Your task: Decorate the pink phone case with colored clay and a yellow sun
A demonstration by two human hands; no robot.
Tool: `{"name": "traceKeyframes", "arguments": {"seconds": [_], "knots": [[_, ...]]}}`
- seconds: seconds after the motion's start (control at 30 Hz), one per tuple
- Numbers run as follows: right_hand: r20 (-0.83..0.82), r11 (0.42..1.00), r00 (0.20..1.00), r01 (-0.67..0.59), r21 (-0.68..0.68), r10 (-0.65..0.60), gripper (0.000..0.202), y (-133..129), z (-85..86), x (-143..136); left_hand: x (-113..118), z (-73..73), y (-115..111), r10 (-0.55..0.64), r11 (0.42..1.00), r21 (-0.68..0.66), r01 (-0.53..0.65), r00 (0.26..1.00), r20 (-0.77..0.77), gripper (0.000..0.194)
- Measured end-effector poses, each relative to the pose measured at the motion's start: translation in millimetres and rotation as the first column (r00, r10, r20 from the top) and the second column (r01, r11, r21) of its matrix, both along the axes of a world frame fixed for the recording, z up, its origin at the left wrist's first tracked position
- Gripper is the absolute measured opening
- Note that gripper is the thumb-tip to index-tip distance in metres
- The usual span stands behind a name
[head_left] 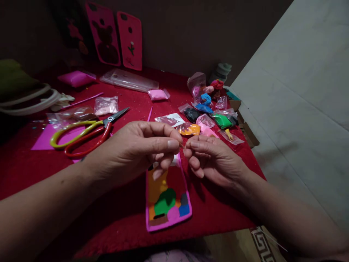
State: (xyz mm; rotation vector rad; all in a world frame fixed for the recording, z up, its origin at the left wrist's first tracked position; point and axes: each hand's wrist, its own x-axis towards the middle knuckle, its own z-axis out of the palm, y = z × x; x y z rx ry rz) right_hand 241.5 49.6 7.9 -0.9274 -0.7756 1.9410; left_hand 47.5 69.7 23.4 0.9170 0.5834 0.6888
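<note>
My left hand [152, 145] and my right hand [211, 156] meet above a phone case [169, 200], thumb and forefinger of each pinched together. Between the fingertips shows a thin orange-brown strand [182, 146], perhaps clay; most of it is hidden by the fingers. The phone case lies flat on the red cloth below, its pink rim around patches of orange, red, green, blue, pink and brown. Its upper end is partly covered by my left hand. Scissors [87, 134] with yellow and red handles lie by my left wrist, blades apart.
Several bags of coloured clay, among them green [223, 121], orange [188, 129] and black [191, 113], crowd the table's right side. Two decorated cases [130, 42] lean against the back wall. Clear cases [131, 80] lie before them. A tiled wall [305, 72] rises at right.
</note>
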Motion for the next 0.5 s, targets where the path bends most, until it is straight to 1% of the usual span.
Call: {"name": "traceKeyframes", "arguments": {"seconds": [0.13,0.33,0.5], "knots": [[-0.039,1.000,0.999,0.003,-0.001,-0.003,0.009,0.1,-1.0,0.5,0.7,-4.3,3.0,-0.036,0.998,-0.051,0.037,0.999,0.025,0.012],[-0.063,0.999,0.998,-0.016,-0.028,0.014,0.007,-1.3,1.1,0.6,0.4,-5.6,1.6,-0.024,0.998,-0.062,0.023,1.000,-0.009,0.007],[-0.071,1.000,0.997,-0.027,-0.007,0.027,0.009,-0.4,1.6,-0.1,1.5,-3.4,0.6,-0.006,0.999,-0.046,0.005,1.000,-0.025,0.011]]}}
